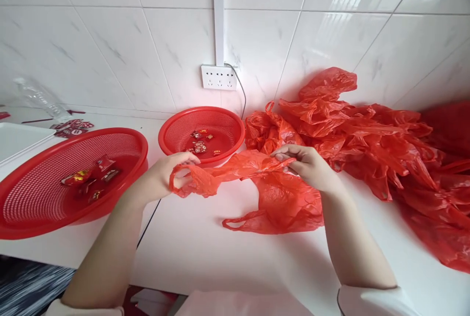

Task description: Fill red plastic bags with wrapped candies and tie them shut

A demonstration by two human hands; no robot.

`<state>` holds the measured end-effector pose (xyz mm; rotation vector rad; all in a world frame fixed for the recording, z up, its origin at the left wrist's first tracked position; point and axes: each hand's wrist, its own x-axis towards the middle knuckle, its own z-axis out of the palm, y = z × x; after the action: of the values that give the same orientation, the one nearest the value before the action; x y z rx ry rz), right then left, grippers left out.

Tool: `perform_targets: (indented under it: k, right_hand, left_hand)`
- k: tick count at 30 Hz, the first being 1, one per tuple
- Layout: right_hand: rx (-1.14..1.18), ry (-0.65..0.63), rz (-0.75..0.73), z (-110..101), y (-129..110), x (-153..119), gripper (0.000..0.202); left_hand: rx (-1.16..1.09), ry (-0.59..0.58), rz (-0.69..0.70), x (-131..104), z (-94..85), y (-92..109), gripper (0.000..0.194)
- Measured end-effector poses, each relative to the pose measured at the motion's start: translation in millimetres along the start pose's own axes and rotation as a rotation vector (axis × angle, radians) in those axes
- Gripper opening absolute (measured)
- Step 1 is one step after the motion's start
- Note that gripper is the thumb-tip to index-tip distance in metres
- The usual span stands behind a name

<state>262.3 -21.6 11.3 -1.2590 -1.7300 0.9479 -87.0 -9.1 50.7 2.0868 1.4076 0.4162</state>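
Observation:
A thin red plastic bag [235,165] is stretched sideways between my two hands above the white table. My left hand [161,176] grips its left end, where a handle loop hangs around the fingers. At the other end, my right hand [304,163] pinches the bag between thumb and fingers. Beneath my right hand, another red plastic bag [290,208] lies on the table with one handle loop pointing left; whether it joins the held bag I cannot tell. Just behind the held bag stands a small red basket [169,132] with several wrapped sweets [200,147] inside.
A larger red basket [33,198] holding several wrapped pieces stands at the left. Crumpled red bags [352,134] are heaped along the right side. A clear plastic bottle [42,100] lies at the back left near a white tray [22,137]. A power socket [219,77] is on the tiled wall.

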Motion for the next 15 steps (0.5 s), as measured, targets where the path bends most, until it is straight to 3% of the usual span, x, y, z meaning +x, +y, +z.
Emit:
perform_targets:
  k: [2, 5, 8, 12, 15]
  right_hand:
    - [-0.052, 0.016, 0.049, 0, -1, -2, 0.019]
    - [-0.107, -0.009, 0.131, 12, -4, -4, 0.022]
    - [0.012, -0.048, 0.163, 31, -10, -2, 0.031]
    - [0.2, -0.148, 0.146, 51, -19, 1, 0.043]
    - [0.329, -0.301, 0.148, 57, -19, -5, 0.051]
  left_hand:
    - [-0.082, -0.05, 0.104, -5, -8.9, 8, 0.033]
    - [-0.196, 0.049, 0.325, -7, 0.3, 25, 0.028]
    - [-0.464, 0.035, 0.364, -3, 33.7, 40, 0.035]
    - [-0.242, 0.049, 0.315, 3, 89.2, 41, 0.03]
    - [0.047, -0.039, 0.18, 12, 117.4, 23, 0.032]
